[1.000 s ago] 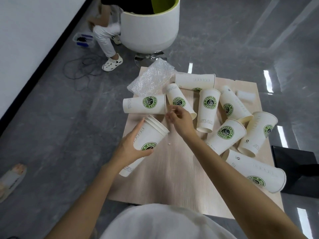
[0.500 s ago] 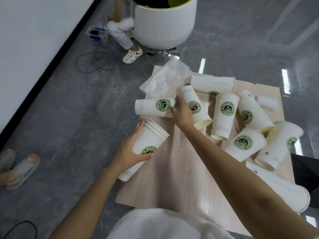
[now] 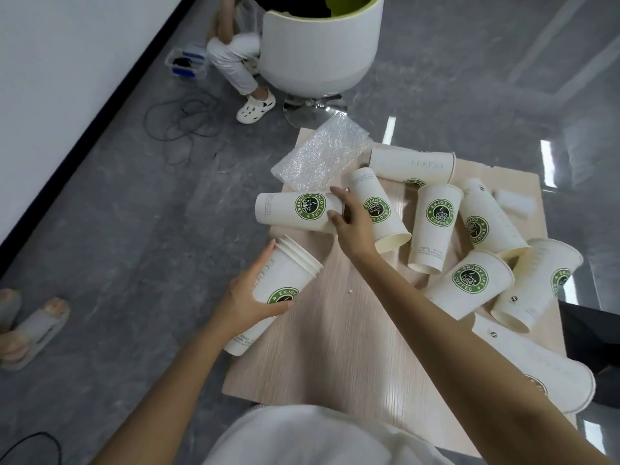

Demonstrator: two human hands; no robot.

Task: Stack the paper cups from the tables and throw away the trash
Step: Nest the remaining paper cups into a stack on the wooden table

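The lying paper cup [image 3: 295, 211] rested on its side just beyond the nested cup stack [image 3: 285, 283]. Its long axis ran left to right, with the base pointing left past the table [image 3: 335, 357] edge and the open mouth pointing right. The right hand [image 3: 352, 226] was the nearer one, beyond and right of the stack, with thumb and fingers curled over the cup's mouth end in a grasp. The left hand [image 3: 246, 297] gripped the stack round its middle, tilted so its mouths faced up toward the lying cup. To nest, the cup would probably have to swing base-first toward those mouths. It looked white, tapered and undented, with a round green coffee logo facing up. Bubble wrap [image 3: 322, 159] lay farther beyond the stack.
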